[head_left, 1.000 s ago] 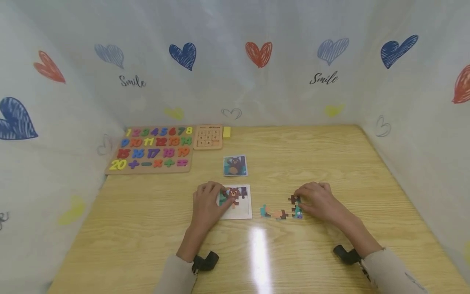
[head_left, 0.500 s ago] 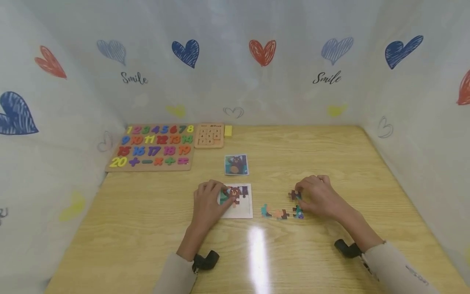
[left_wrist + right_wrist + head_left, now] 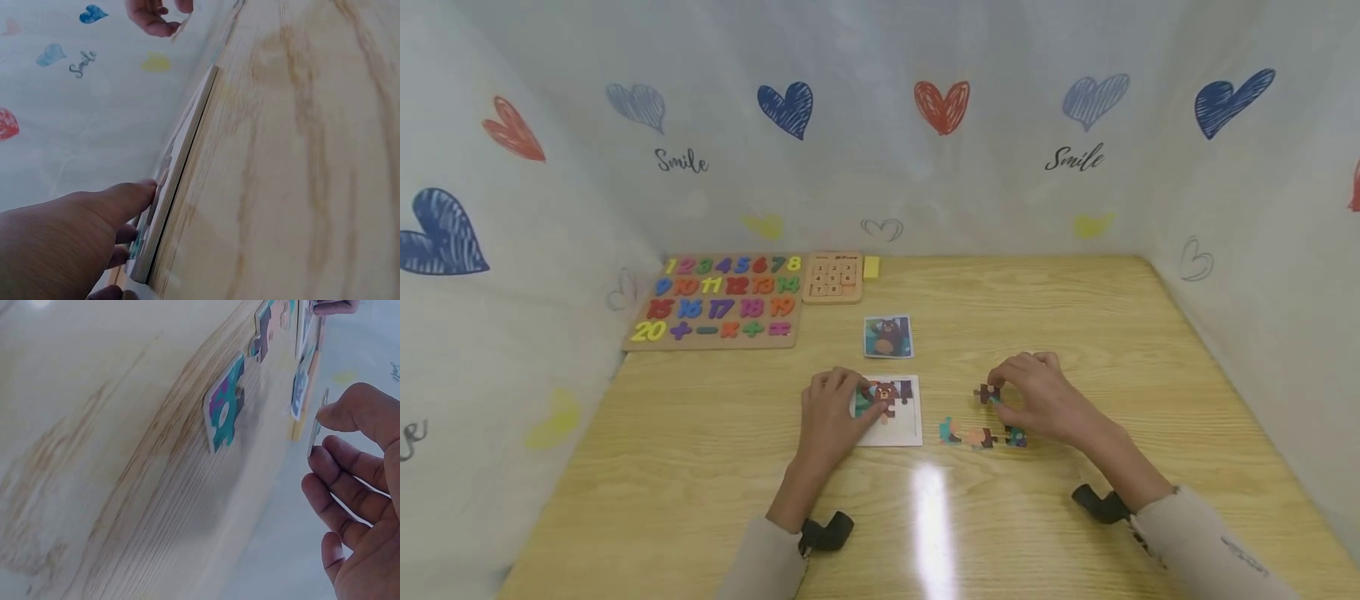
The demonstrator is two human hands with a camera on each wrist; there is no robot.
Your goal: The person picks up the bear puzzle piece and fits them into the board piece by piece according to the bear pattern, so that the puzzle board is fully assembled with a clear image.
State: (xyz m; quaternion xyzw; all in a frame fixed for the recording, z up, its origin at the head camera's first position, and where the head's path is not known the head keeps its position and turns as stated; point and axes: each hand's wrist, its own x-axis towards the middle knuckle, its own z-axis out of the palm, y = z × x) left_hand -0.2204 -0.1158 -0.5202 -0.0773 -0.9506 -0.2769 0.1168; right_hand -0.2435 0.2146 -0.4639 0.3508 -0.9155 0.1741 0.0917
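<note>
My left hand [image 3: 831,417] rests at the left side of a white jigsaw tray [image 3: 904,432], relaxed fingers and thumb touching its partly assembled bear picture [image 3: 885,392]. The left wrist view shows the thumb against the pieces, close to the tray's edge [image 3: 178,172]. To the right, my right hand [image 3: 1045,400] pinches a dark brown jigsaw piece [image 3: 987,393] between thumb and fingertips; edge-on, this piece [image 3: 314,440] appears thin in the right wrist view. Below that hand lies a teal and purple jigsaw piece [image 3: 1017,437]. Peach-brown [image 3: 977,437] and teal-peach [image 3: 949,431] pieces lie between it and the tray.
Behind the tray lies a bear picture card [image 3: 888,337]. A board of coloured numbers [image 3: 786,340] occupies the back left, beside a wooden number slide puzzle [image 3: 832,279] and a yellow block [image 3: 871,267]. White curtains printed with hearts [image 3: 942,108] surround the wooden table [image 3: 1037,542].
My right hand has lifted the brown piece away from the teal and purple one and moved slightly back and left with it. My left hand stays at the tray.
</note>
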